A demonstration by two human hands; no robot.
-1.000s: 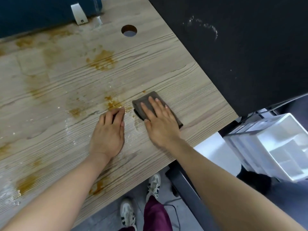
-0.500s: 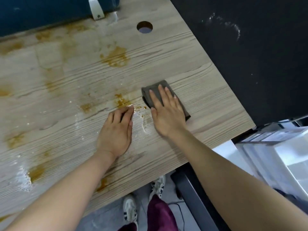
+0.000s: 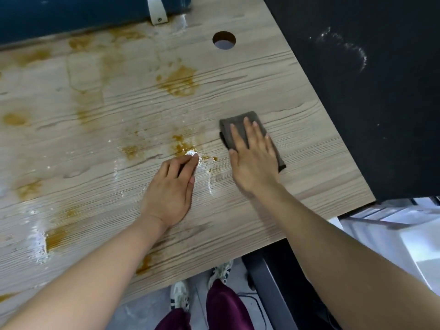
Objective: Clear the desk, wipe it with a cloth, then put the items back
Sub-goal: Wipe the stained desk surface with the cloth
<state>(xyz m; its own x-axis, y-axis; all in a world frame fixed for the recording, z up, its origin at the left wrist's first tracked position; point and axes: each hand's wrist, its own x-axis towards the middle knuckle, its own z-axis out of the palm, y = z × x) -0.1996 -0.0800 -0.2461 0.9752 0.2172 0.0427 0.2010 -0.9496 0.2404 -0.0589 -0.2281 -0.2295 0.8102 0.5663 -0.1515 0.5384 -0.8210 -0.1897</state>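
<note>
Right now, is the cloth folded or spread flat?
Folded. The cloth is a compact thick pad with a doubled edge under the flat right hand, on the desk.

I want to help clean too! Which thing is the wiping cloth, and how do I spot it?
Look at the wooden desk, stained with orange-brown patches. Toward its right side, below the round cable hole, the right hand presses flat on a small folded cloth. It is the only dark grey-brown, soft thing on the desk; the left hand beside it rests on bare wood.
</note>
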